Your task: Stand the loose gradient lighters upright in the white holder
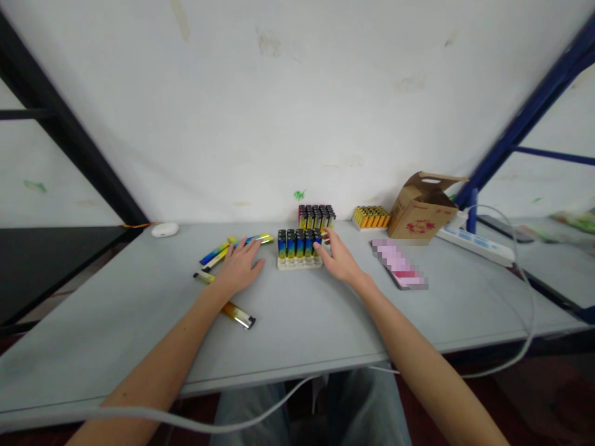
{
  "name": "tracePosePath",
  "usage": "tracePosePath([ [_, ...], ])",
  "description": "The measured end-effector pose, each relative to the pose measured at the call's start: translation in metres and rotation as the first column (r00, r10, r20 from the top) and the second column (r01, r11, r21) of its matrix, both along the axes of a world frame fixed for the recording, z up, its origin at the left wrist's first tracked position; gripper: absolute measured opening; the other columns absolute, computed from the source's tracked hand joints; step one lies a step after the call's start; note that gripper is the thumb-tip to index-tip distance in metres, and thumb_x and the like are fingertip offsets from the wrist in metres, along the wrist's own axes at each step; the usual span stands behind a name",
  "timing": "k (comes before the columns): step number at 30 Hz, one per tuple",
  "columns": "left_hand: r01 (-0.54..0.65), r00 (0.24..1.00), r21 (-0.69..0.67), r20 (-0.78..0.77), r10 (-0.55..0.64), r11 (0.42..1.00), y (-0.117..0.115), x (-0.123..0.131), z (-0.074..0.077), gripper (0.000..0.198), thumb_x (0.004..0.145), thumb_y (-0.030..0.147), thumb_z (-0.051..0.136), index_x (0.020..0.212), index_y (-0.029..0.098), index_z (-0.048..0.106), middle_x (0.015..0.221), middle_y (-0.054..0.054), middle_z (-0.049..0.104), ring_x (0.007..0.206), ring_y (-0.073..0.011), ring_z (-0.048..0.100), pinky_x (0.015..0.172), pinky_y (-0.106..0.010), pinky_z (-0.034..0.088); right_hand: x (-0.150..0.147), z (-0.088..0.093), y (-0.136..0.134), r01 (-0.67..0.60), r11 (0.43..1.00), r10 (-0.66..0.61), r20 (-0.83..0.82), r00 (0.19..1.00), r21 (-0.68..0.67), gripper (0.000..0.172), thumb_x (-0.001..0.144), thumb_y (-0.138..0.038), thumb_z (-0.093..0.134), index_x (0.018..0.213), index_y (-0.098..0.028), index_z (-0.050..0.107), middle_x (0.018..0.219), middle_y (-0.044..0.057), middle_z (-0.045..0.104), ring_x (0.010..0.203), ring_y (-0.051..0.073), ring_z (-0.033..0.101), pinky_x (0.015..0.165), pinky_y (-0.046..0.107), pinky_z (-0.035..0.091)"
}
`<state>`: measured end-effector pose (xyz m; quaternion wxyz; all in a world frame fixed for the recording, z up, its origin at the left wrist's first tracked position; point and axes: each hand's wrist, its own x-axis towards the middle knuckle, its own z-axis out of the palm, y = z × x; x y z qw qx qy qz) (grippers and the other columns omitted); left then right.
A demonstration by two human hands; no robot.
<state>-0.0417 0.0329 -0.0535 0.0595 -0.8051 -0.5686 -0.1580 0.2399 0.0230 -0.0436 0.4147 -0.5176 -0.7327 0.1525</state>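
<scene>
Loose lighters (239, 314): scattered, partly covered
Left hand (239, 267): spread wide over those, nothing visibly gripped
White tray (300, 265): half-loaded with upright blue lighters (291, 245), front slots bare; slotting seems midway, another probably needs to be picked up tbh
Right hand (341, 257): half-curled at tray's right end, grip can't be told

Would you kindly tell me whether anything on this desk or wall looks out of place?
Nothing looks spilled. The loose lighters by the left hand lie at various angles, while those in the tray stand upright in rows. The wall also bears a green scribble and beige smudges.
</scene>
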Motion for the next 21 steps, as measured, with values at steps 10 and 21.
tracePosePath([
  [10,0.037,0.999,0.109,0.033,-0.040,0.993,0.005,-0.003,0.005,0.033,0.086,0.032,0.048,0.106,0.018,0.070,0.107,-0.012,0.071,0.103,-0.0302,0.062,0.095,-0.047,0.042,-0.001,0.001,-0.001,-0.014,1.000,0.014,0.024,1.000,-0.011,0.061,0.095,-0.052,0.038,0.140,-0.010,0.037,0.126,0.022,0.054,0.113,0.029,0.054,0.101,0.049,0.041],
  [21,-0.072,0.994,0.171,0.093,0.056,0.983,0.000,0.002,0.010,0.035,0.082,0.022,0.045,0.108,0.012,0.067,0.095,-0.015,0.072,0.094,-0.0309,0.063,0.091,-0.045,0.045,-0.001,0.001,-0.001,-0.032,0.997,0.038,-0.087,0.995,0.065,0.065,0.095,-0.054,0.037,0.148,-0.019,0.026,0.131,0.019,0.049,0.108,0.027,0.055,0.098,0.050,0.044],
])
